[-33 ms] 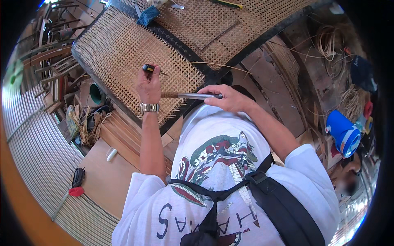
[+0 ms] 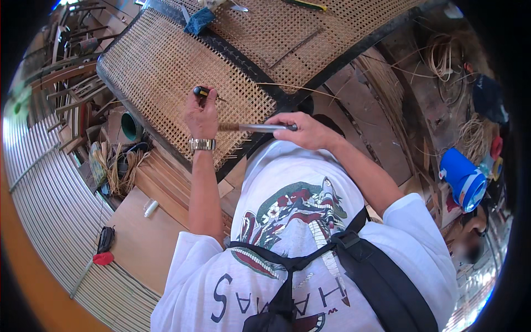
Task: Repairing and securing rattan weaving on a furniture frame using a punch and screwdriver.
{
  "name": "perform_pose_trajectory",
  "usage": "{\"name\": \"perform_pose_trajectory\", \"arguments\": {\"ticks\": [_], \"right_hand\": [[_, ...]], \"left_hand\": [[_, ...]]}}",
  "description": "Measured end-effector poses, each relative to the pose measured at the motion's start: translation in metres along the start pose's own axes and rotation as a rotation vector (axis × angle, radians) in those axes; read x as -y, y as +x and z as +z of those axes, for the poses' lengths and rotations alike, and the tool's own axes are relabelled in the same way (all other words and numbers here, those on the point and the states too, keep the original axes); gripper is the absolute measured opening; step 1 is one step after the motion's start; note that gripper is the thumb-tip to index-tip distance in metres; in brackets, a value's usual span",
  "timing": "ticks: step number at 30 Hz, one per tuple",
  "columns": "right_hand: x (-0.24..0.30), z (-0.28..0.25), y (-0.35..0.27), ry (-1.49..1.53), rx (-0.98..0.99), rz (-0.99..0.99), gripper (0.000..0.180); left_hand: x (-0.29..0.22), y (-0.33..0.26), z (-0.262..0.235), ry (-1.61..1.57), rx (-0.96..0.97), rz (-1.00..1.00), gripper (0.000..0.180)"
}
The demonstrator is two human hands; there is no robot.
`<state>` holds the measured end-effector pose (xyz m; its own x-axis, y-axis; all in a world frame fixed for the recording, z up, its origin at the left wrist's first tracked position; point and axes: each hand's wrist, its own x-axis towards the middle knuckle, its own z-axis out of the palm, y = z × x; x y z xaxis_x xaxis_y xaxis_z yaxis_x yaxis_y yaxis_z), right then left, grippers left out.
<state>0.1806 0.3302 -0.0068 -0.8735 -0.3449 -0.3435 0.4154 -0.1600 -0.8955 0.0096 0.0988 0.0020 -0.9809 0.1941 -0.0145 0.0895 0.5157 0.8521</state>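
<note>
My left hand (image 2: 200, 117), with a metal watch on its wrist, is closed round a short tool with a black and yellow handle (image 2: 201, 92); a thin dark tip sticks out on its right side. It is over the woven cane panel (image 2: 160, 72), set in a dark frame. My right hand (image 2: 307, 131) grips the dark end of a straight tool with a shiny metal shaft and a brown, wood-like end (image 2: 229, 126). That brown end reaches to just beside my left wrist. Loose cane ends fringe the panel's near right edge.
A blue cloth (image 2: 199, 21) and a yellow-black tool (image 2: 306, 5) lie on the cane frame. Wooden planks (image 2: 160, 185) are at lower left. Coiled cane strands (image 2: 441, 58) and a blue jug (image 2: 463, 180) are on the right. A person is partly visible at far right.
My right hand and the metal-shafted tool have shifted very slightly left and away from me. The left hand looks the same.
</note>
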Motion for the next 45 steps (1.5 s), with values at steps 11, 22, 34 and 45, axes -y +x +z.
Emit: {"name": "perform_pose_trajectory", "arguments": {"ticks": [11,22,34,45], "right_hand": [[-0.002,0.018,-0.024,0.036,0.004,0.025,0.041],[0.002,0.012,-0.018,-0.016,0.001,0.089,0.038],[0.005,0.016,-0.023,-0.022,-0.033,0.061,0.036],[-0.007,-0.007,-0.040,0.064,-0.087,0.091,0.036]], "left_hand": [[-0.010,-0.014,-0.003,-0.161,-0.001,-0.023,0.018],[-0.019,-0.016,0.001,0.086,-0.003,0.006,0.018],[-0.017,-0.021,0.001,-0.057,-0.014,-0.001,0.020],[-0.009,-0.013,0.001,-0.182,-0.061,-0.101,0.021]]}}
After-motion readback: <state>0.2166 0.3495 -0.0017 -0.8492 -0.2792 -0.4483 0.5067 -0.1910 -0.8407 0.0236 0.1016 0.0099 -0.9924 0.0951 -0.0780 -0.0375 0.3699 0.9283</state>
